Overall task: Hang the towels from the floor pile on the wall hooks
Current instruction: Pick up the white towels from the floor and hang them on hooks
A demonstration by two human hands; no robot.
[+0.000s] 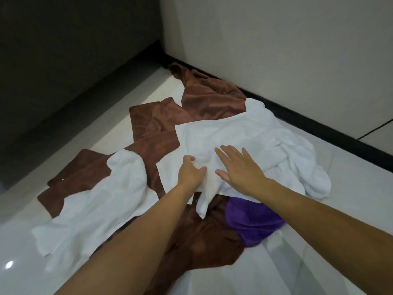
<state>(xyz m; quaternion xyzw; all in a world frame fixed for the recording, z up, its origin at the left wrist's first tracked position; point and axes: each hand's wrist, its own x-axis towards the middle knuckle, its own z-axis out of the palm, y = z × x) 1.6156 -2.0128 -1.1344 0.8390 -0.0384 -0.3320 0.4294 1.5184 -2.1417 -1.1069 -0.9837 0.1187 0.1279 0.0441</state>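
A pile of towels is seen spread on the pale glossy floor (319, 241), in the corner between a light wall (276, 50) on the right and a dark panel (63, 50) on the left. On top of the pile, in the middle, a large white towel (234, 133) is laid. Its far right side is bunched close to the black skirting (297, 116), and its near edge is draped over a purple towel (253, 222) and the brown towels (210, 96). A fold of the white towel near that edge is gripped by the left hand (191, 172), whose fingers (201, 168) are curled into the cloth. The right hand (241, 170) is held just beside it over the same towel, its fingers (225, 152) straight and spread wide, with nothing held; whether the palm touches the cloth cannot be told. A second white towel (95, 205) is stretched along the left of the pile, partly over brown cloth. The brown towels are spread from the far corner to the near edge of the view, under both forearms. Bare floor is left open at the near right, between the pile and the skirting, and along the left beside the dark panel
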